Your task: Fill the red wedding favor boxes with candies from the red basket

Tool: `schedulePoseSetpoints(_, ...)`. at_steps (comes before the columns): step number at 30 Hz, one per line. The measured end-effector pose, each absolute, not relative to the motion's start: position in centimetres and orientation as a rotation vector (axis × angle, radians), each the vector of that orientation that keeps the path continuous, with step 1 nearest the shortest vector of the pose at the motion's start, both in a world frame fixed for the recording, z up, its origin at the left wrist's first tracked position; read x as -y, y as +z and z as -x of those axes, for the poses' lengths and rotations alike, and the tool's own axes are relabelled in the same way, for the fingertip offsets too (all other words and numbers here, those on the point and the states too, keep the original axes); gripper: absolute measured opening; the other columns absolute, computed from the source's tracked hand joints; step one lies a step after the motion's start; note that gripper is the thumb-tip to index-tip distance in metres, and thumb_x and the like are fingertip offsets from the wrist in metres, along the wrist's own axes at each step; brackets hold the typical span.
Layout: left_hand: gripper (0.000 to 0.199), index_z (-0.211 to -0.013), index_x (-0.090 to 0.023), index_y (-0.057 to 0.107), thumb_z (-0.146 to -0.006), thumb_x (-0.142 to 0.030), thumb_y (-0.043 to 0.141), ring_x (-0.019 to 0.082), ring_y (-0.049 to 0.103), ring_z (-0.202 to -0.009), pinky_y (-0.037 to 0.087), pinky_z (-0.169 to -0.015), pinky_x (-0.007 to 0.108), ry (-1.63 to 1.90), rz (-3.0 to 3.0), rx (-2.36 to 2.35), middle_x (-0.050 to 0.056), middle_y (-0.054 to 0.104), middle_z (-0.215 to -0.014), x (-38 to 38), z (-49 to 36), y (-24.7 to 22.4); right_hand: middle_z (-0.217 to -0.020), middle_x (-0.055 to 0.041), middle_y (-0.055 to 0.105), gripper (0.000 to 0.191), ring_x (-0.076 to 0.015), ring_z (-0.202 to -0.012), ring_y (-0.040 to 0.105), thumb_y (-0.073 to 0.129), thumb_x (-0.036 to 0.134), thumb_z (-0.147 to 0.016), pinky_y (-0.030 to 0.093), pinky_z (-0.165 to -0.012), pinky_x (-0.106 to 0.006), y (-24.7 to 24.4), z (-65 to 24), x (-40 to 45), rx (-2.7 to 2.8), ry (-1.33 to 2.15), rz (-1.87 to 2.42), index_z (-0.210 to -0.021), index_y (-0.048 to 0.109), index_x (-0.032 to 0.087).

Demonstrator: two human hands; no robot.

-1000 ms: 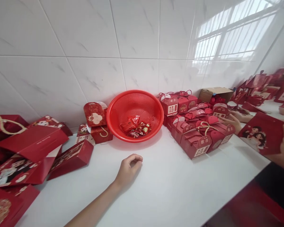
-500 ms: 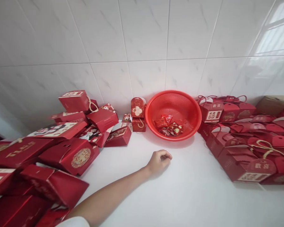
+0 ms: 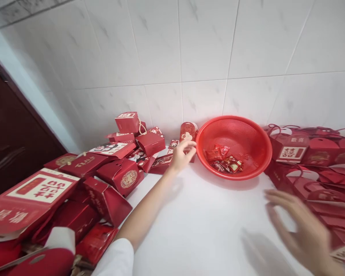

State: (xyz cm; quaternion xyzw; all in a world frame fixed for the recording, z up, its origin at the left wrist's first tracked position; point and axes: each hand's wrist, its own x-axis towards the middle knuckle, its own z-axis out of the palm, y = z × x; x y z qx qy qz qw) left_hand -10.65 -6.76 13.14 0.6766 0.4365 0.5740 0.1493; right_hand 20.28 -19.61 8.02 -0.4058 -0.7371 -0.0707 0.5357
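Note:
My left hand [image 3: 182, 155] is raised just left of the red basket's rim, in front of a small patterned red box [image 3: 188, 130]; its fingers are apart and hold nothing visible. At the right, my right hand [image 3: 303, 226] hovers over the white surface, slightly blurred, thumb and fingers apart and nothing between them. The red mesh basket [image 3: 241, 132] stands near the wall between the hands, with several small wrapped packets [image 3: 228, 164] lying at its bottom.
Red boxes [image 3: 122, 176] are heaped on the left. More red boxes with handles [image 3: 322, 151] stand in rows on the right, close beside my right hand. A tiled wall [image 3: 204, 46] rises behind, and a dark door [image 3: 17, 126] is at far left.
The view has turned left. My left hand has lifted from the table and moved toward the small patterned box, its fingers opening. My right hand has come into view at the right.

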Motion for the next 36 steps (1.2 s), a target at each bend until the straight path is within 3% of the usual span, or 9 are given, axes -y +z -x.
schedulePoseSetpoints(3, 0.020, -0.095, -0.019, 0.067, -0.078, -0.010, 0.059, 0.022, 0.060, -0.108, 0.045, -0.102, 0.037, 1.890, -1.934, -1.710, 0.008, 0.067, -0.106, 5.8, 15.1, 15.5, -0.104, -0.0105, 0.072, 0.018, -0.0233, -0.088, 0.073, 0.056, 0.022, -0.090, 0.061, -0.072, -0.032, 4.6, -16.2, 19.1, 2.022, -0.083, 0.713, -0.104, 0.067, 0.025)
schedulePoseSetpoints(8, 0.027, -0.111, -0.018, 0.063, -0.083, -0.019, 0.062, 0.033, 0.044, -0.131, 0.032, -0.112, 0.050, 1.923, -1.460, -2.311, 0.017, 0.054, -0.129, 5.2, 20.2, 15.6, -0.113, -0.0116, 0.069, 0.020, -0.0222, -0.090, 0.072, 0.052, 0.023, -0.093, 0.062, -0.071, -0.030, 1.1, -15.0, 20.0, 2.146, 0.098, 0.741, -0.108, 0.065, 0.025)
schedulePoseSetpoints(14, 0.062, -0.142, -0.005, 0.038, -0.085, -0.016, 0.059, 0.040, 0.038, -0.138, 0.033, -0.110, 0.052, 1.737, -1.124, -2.357, 0.031, 0.036, -0.145, 4.3, 21.4, 14.0, -0.112, -0.0092, 0.068, 0.016, -0.0200, -0.090, 0.072, 0.050, 0.026, -0.096, 0.061, -0.070, -0.025, 1.3, -16.0, 19.6, 2.065, 0.238, 0.896, -0.103, 0.064, 0.027)
schedulePoseSetpoints(17, 0.075, -0.145, -0.008, 0.035, -0.076, -0.006, 0.063, 0.037, 0.046, -0.133, 0.035, -0.112, 0.048, 1.788, -1.078, -2.242, 0.028, 0.040, -0.144, 3.9, 21.5, 13.7, -0.111, -0.0090, 0.068, 0.017, -0.0188, -0.084, 0.072, 0.047, 0.027, -0.097, 0.061, -0.067, -0.025, 1.3, -15.7, 19.6, 2.062, 0.290, 0.900, -0.102, 0.064, 0.026)
schedulePoseSetpoints(20, 0.076, -0.137, -0.015, 0.048, -0.064, 0.004, 0.063, 0.033, 0.051, -0.129, 0.037, -0.113, 0.043, 1.876, -1.062, -2.135, 0.019, 0.053, -0.136, 3.5, 21.8, 13.5, -0.113, -0.0101, 0.066, 0.018, -0.0175, -0.082, 0.071, 0.045, 0.027, -0.098, 0.060, -0.066, -0.025, 1.1, -15.6, 19.7, 2.065, 0.363, 0.944, -0.101, 0.063, 0.025)
schedulePoseSetpoints(24, 0.057, -0.106, -0.015, 0.066, -0.057, 0.010, 0.053, 0.028, 0.063, -0.114, 0.047, -0.105, 0.039, 1.950, -1.093, -1.985, 0.011, 0.069, -0.111, 3.0, 22.0, 13.4, -0.114, -0.0116, 0.065, 0.020, -0.0170, -0.084, 0.070, 0.043, 0.027, -0.100, 0.059, -0.069, -0.025, 0.8, -15.9, 19.7, 2.095, 0.419, 0.970, -0.102, 0.062, 0.024)
schedulePoseSetpoints(28, 0.045, -0.089, -0.016, 0.067, -0.054, 0.006, 0.049, 0.025, 0.069, -0.100, 0.053, -0.095, 0.038, 2.051, -1.066, -1.833, 0.008, 0.071, -0.091, 2.8, 21.9, 14.0, -0.114, -0.0117, 0.064, 0.020, -0.0171, -0.086, 0.070, 0.042, 0.027, -0.100, 0.058, -0.069, -0.025, 0.8, -16.2, 19.6, 2.112, 0.449, 0.970, -0.102, 0.062, 0.025)
schedulePoseSetpoints(32, 0.039, -0.084, -0.016, 0.066, -0.053, 0.000, 0.050, 0.022, 0.069, -0.094, 0.054, -0.091, 0.035, 2.180, -1.103, -1.590, 0.006, 0.071, -0.085, 3.1, 21.4, 15.2, -0.112, -0.0112, 0.065, 0.020, -0.0180, -0.089, 0.069, 0.042, 0.027, -0.100, 0.058, -0.073, -0.027, 1.1, -16.1, 19.4, 2.069, 0.448, 0.968, -0.101, 0.062, 0.025)
schedulePoseSetpoints(36, 0.035, -0.083, -0.017, 0.067, -0.052, -0.005, 0.054, 0.022, 0.068, -0.093, 0.053, -0.087, 0.033, 2.289, -1.118, -1.407, 0.004, 0.070, -0.084, 3.9, 20.7, 16.7, -0.108, -0.0111, 0.066, 0.023, -0.0173, -0.079, 0.068, 0.042, 0.031, -0.100, 0.056, -0.067, -0.028, 1.2, -16.0, 19.1, 1.994, 0.483, 0.988, -0.097, 0.063, 0.023)
